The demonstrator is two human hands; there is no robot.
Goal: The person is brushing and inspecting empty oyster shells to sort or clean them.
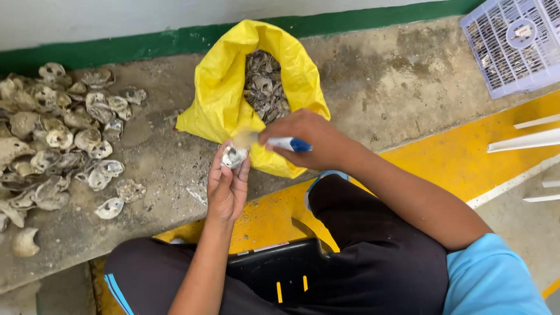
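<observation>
My left hand (226, 185) holds a small grey-white oyster shell (234, 156) up in its fingertips. My right hand (309, 140) grips a brush with a white and blue handle (289, 143); its blurred head (245, 139) is right at the top of the shell. Both hands work just in front of a yellow plastic bag (221, 99), which stands open on the concrete and is filled with more grey shells (265, 87).
A heap of several loose oyster shells (55, 134) lies on the concrete ledge to the left. A lilac plastic basket (513, 44) sits at the top right. White strips (525, 140) lie on the yellow painted floor at the right. My dark-trousered legs fill the bottom.
</observation>
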